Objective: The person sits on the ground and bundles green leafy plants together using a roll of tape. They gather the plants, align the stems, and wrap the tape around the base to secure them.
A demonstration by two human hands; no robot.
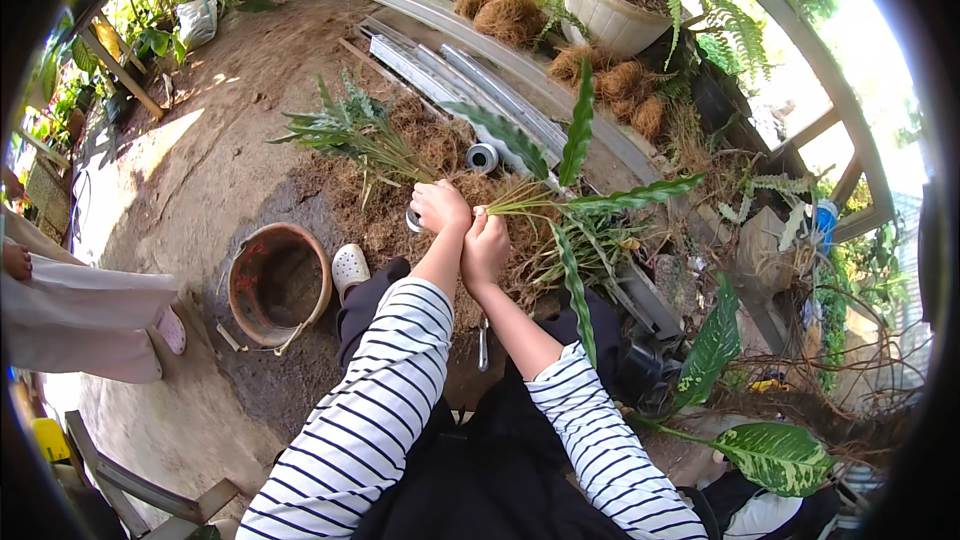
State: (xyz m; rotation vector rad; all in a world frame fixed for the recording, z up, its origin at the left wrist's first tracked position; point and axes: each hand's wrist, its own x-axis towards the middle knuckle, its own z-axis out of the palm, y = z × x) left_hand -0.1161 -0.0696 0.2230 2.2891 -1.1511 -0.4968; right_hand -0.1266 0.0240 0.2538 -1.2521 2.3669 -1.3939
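Note:
My left hand (441,206) is closed at the lower ends of a bundle of thin stems, whose narrow green leaves (330,124) spread to the upper left. Just to its right and touching it, my right hand (486,251) grips the pale stems (521,201) of a plant with long, wavy-edged leaves (634,195). These leaves fan out to the right. My fingers hide the stem ends. Below both hands lies a heap of brown coconut fibre (337,184). A grey cylindrical object with an open end (481,157) sits on it, and another round rim (413,220) shows partly behind my left wrist.
A worn bucket (279,285) stands left of my shoe (350,268). Another person (90,307) stands at far left. Metal channels (465,90) lie ahead, near fibre bundles (510,17) and a potted fern (615,11). A metal tool handle (483,345) shows between my legs. Variegated leaves (772,457) rise at right.

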